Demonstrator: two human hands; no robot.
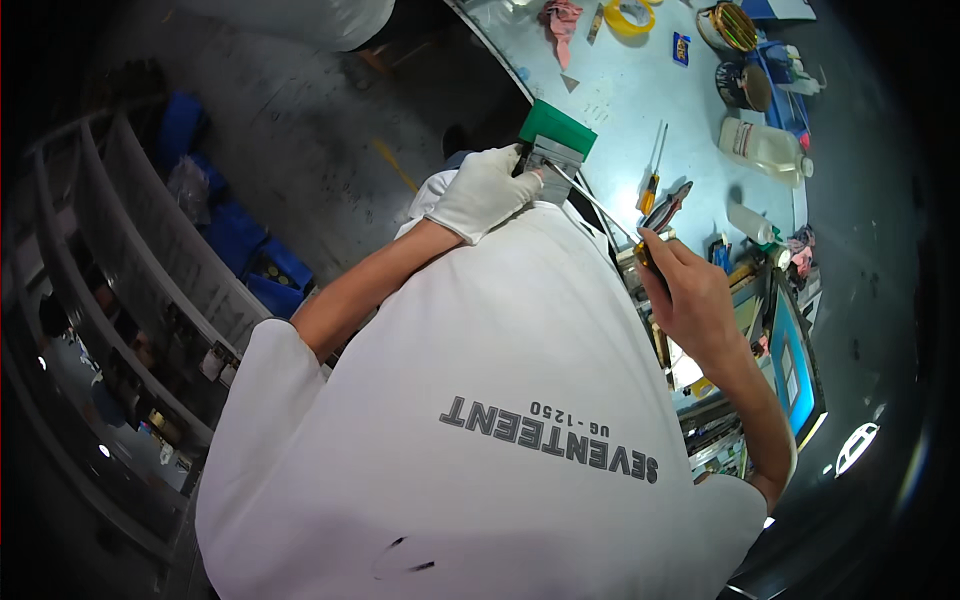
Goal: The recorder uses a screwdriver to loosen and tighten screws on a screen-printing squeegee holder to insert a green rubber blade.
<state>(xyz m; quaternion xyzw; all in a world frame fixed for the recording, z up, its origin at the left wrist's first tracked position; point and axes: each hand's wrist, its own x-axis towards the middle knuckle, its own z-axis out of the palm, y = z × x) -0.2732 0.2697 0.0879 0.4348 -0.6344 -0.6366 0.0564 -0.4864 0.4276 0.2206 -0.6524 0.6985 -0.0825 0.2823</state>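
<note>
My left hand [487, 193], in a white glove, is closed on a squeegee-like piece: a green blade [556, 128] set in a grey metal holder [562, 152]. It is held at the edge of the work table. In my bare right hand [692, 295] is a screwdriver [602, 207], gripped by its yellow and black handle. Its long shaft points up and left, and the tip meets the holder near my left fingers; whether it sits in a screw is too small to tell. Close by on the table lie a second screwdriver [651, 188] with a yellow handle and pliers [666, 207].
On the light table [625, 110] are a yellow tape roll [630, 17], a pink rag [562, 30], tins [742, 86] and a plastic jug [765, 150]. A squeeze bottle [752, 224] lies nearer. Blue bins [235, 236] and metal racking [165, 220] stand at left.
</note>
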